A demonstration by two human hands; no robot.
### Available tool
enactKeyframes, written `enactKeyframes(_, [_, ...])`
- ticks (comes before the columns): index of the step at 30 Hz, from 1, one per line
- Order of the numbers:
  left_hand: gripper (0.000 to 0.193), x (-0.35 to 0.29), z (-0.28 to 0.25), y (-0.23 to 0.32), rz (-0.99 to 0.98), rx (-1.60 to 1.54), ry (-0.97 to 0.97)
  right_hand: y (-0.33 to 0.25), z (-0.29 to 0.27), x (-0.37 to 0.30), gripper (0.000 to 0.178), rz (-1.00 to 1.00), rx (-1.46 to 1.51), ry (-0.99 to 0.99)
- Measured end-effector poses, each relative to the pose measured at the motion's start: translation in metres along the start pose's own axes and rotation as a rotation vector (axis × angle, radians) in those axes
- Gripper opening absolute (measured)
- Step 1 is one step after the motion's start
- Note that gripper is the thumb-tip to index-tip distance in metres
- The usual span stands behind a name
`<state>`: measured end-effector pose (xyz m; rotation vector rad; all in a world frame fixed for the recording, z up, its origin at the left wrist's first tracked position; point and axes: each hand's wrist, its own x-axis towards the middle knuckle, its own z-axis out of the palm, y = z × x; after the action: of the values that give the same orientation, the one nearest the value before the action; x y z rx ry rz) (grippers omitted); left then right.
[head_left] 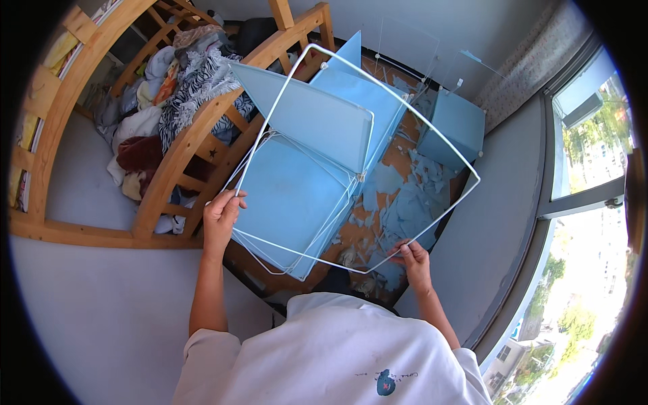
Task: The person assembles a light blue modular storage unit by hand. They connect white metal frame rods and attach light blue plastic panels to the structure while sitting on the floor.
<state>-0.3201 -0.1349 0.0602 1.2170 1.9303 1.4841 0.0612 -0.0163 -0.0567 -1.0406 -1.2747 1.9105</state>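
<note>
Mid-dismantling: left hand and right hand clamped on white wire frame, blue panels still attached; steady pull needed.

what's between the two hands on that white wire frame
In the head view, between the left hand and right hand, both gripping the white wire frame, hang the blue panels; beyond them, blue scraps litter the floor.

No packages, labels, signs or screens show anywhere around the wire frame.
</note>
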Motion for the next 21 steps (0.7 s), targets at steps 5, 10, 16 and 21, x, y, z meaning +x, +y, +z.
enactKeyframes(5, [0.021, 0.0, -0.026, -0.022, -0.057, -0.037, 0.169, -0.041, 0.024, -0.001, 0.016, -0.097, -0.162, -0.114])
enactKeyframes(10, [0.02, -0.045, -0.078, -0.103, -0.241, -0.027, 0.384, -0.01, 0.08, 0.008, 0.016, 0.086, -0.148, -0.337])
enactKeyframes(16, [0.017, -0.062, -0.108, -0.194, -0.479, 0.341, 0.436, 0.049, 0.122, 0.044, 0.02, 0.375, -0.07, -0.343])
enactKeyframes(21, [0.016, -0.015, -0.106, -0.229, -0.505, 0.542, 0.381, 0.058, 0.136, 0.084, 0.022, 0.539, -0.08, -0.265])
